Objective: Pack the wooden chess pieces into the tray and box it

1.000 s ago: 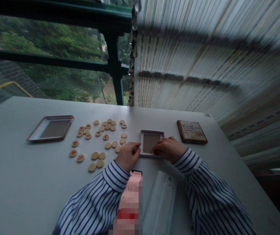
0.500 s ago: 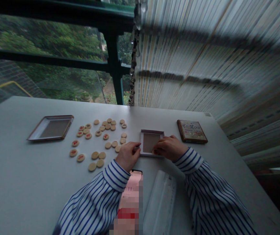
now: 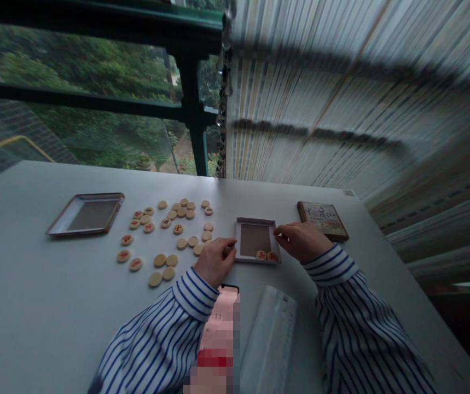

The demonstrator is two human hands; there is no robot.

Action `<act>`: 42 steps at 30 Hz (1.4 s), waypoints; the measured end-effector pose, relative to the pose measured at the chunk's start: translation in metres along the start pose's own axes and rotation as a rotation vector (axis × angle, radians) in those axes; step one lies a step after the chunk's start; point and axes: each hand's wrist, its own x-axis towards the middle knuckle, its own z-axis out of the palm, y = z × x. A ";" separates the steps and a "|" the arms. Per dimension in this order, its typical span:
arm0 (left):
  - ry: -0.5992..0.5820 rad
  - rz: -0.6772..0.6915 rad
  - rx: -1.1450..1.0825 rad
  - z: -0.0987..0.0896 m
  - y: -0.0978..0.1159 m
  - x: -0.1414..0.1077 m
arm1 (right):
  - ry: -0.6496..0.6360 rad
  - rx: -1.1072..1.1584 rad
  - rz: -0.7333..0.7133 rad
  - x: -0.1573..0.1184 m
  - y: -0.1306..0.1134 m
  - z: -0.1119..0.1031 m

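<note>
A shallow square box tray (image 3: 255, 260) lies before me, with two Chinese chess pieces (image 3: 261, 255) with red characters in its near right corner. At its left rim, my left hand (image 3: 217, 260) is closed, thumb against fingers; what is between them, if anything, cannot be made out. My right hand (image 3: 302, 241) hovers by the right rim with fingers loosely curled and slightly apart, nothing visible in them. Left of the tray lie several round wooden pieces (image 3: 169, 273), some plain side up, others showing red or black characters. My left hand covers part of this group.
A second shallow open box part (image 3: 79, 236) lies at the far left. The decorated box (image 3: 324, 220) stands behind my right hand. Nearer to me are a phone (image 3: 222, 309) with a lit pink screen and a long whitish translucent case (image 3: 270, 334). A string curtain hangs beyond the table.
My right hand has moved right, out of the tray to its right rim, letting go there. The two red-marked pieces now show in the corner. My left hand has stayed put.
</note>
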 end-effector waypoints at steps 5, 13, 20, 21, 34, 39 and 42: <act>0.001 -0.006 -0.012 0.000 0.000 -0.001 | -0.077 0.004 0.048 0.000 0.003 0.007; -0.016 -0.011 -0.014 0.000 0.000 0.000 | -0.107 0.012 0.040 0.004 0.003 0.013; -0.010 -0.007 -0.002 -0.001 0.001 0.000 | -0.101 0.027 0.024 0.005 0.002 0.015; -0.010 -0.006 -0.001 -0.001 0.001 0.000 | -0.101 0.027 0.024 0.005 0.002 0.015; 0.011 -0.022 -0.008 -0.003 0.001 0.000 | -0.007 -0.012 0.018 0.002 -0.001 0.007; 0.066 -0.013 -0.028 -0.009 0.006 0.001 | 0.165 -0.010 0.016 -0.001 -0.004 0.003; 0.117 0.003 -0.023 -0.015 0.008 0.002 | 0.287 0.022 0.043 -0.002 -0.005 0.000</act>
